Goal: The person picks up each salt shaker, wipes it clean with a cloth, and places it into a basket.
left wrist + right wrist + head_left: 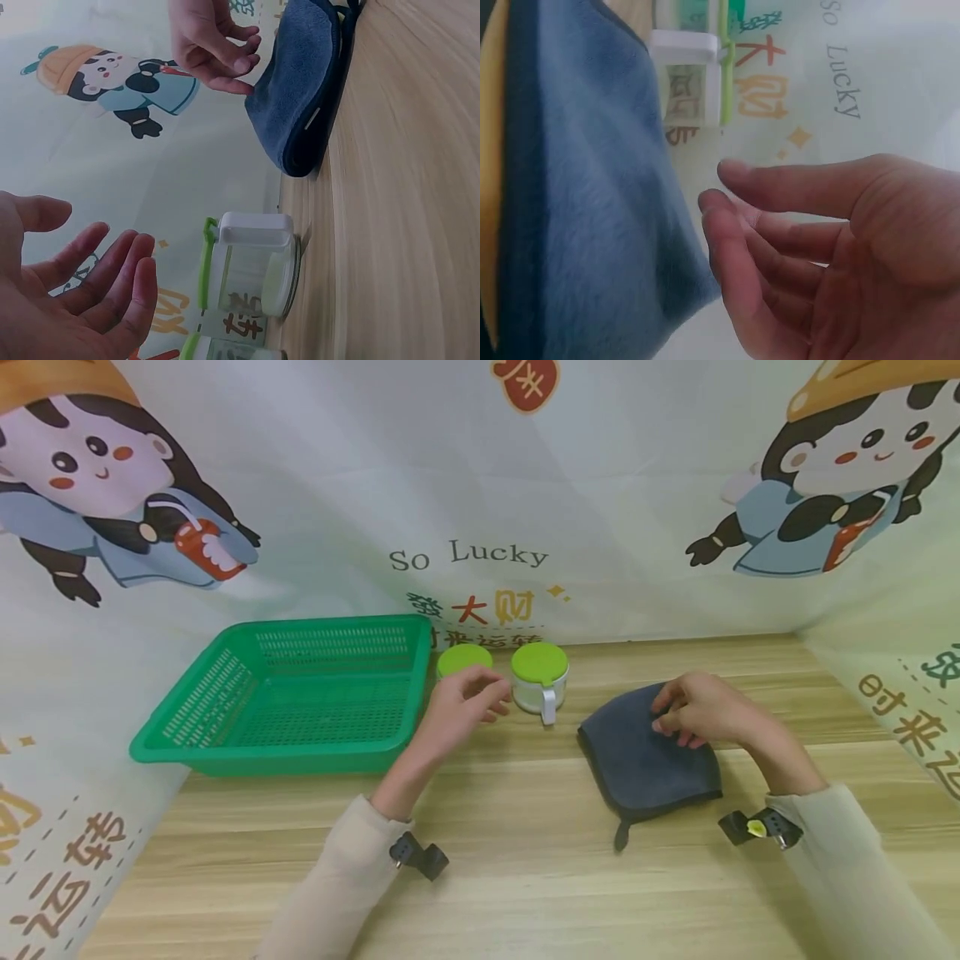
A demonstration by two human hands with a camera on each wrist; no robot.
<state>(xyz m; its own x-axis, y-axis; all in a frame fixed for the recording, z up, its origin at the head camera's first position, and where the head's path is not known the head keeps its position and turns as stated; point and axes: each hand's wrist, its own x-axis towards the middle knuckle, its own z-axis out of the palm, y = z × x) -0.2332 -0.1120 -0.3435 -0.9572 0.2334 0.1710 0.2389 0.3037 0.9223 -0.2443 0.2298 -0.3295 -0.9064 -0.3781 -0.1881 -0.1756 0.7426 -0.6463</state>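
Note:
My right hand hovers over a folded dark blue-grey cloth that has a small hanging loop at its near corner. In the right wrist view the thumb and fingers are loosely bent with a gap between them, and a peak of the cloth rises close beside the fingers. My left hand is held in the air, palm turned inward and fingers relaxed, in front of a green-lidded jar that it partly hides. Next to that jar stands a clear mug with a green lid and white handle.
A green plastic basket with slotted walls stands at the left, close to the left forearm. Behind everything hangs a printed white backdrop, meeting the back edge of the wooden tabletop. Its side panels flank the table.

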